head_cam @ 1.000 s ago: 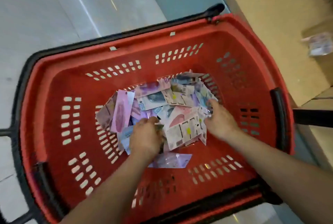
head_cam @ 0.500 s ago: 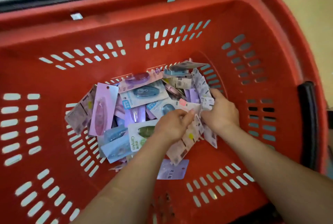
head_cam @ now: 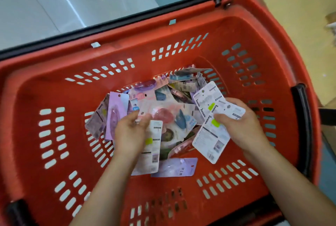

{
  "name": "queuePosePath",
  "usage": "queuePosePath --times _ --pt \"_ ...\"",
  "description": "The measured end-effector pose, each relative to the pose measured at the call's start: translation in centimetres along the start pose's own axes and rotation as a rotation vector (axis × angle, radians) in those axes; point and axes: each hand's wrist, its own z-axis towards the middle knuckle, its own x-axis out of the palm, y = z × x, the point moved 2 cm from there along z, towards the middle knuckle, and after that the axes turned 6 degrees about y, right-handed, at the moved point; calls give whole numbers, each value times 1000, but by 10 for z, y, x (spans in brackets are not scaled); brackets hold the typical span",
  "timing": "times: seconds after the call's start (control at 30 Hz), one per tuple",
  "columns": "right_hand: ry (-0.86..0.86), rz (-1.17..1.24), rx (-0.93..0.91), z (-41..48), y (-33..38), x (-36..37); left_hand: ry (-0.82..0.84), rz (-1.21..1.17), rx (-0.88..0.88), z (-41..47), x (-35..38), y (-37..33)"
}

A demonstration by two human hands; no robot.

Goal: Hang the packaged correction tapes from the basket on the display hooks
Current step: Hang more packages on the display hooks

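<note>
left hand [head_cam: 130,133] pinches packet [head_cam: 152,145], pile's [head_cam: 163,111] 9 o'clock | right hand [head_cam: 241,129] clamps stack [head_cam: 211,116], 3 o'clock | likely batching for hanging

Red basket [head_cam: 181,31] shows matt, scuffed plastic with black plastic grips; packaged correction tapes [head_cam: 160,115] gleam with printed card under glossy clear blisters; floor [head_cam: 54,4] shines smooth

Both bare forearms [head_cam: 101,189] outstretched, left hand [head_cam: 130,131] curled on one correction-tape pack [head_cam: 153,145], right hand [head_cam: 241,127] round several packs [head_cam: 209,106].
</note>
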Motion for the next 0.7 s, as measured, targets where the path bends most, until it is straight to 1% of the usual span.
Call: queuePosePath --times 0.03,0.1,0.2,0.27,0.3,0.37,0.4,0.47,0.5,0.53,0.6,0.67,0.7 --pt "31 30 1 -4 1 5 -24 3 3 -2 -14 2" --pt "69 75 -7 -13 5 11 -65 68 67 -10 -38 2" --pt "89 79 -57 -28 19 18 -86 158 168 -30 -62 -9" --pt "78 -13 -125 -43 33 23 -80 219 219 -42 -66 -17" --pt "60 -100 -182 -51 40 25 -76 233 222 -49 -65 -23" --pt "49 -328 -350 -70 55 34 -13 246 270 -62 -58 -39" --pt "49 -422 -412 -79 60 40 22 283 339 -69 -54 -48" --pt "9 -466 -445 -90 62 52 73 418 496 -79 -49 -68" --pt "-28 -430 -410 -92 61 55 76 500 559 -80 -47 -76" --pt "-65 -363 -335 -93 60 57 69 572 615 -84 -47 -85" --pt "-120 -133 -133 -89 60 58 85 665 671 -92 -43 -95" --pt "-121 83 28 -87 66 58 136 730 720 -108 -36 -106" --pt "-93 151 43 -88 70 59 150 763 755 -115 -34 -110"
